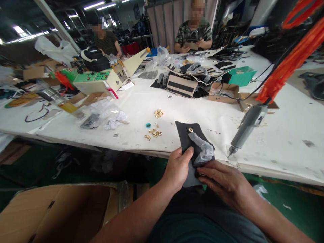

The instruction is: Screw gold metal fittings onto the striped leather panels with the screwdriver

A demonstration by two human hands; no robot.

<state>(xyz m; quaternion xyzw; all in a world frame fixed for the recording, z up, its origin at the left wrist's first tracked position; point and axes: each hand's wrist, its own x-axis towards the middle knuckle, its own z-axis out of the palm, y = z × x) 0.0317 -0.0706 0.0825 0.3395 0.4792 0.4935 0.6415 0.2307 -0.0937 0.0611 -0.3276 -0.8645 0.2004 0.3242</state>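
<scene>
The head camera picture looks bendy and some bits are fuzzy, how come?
In the head view the wide lens bows the table edge and stretches the corners; the orange straps at top right are smeared, out of focus; ceiling lights glare white; the left hand, right hand and black piece are sharp and evenly lit.

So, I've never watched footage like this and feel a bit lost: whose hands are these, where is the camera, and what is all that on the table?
The camera sits on the worker's head, looking down at their own hands. The left hand and right hand hold a black flat piece with a gold buckle and some clear wrapping. On the white table lie small gold fittings; a grey power tool hangs over it. Two other people sit at the far side.
</scene>
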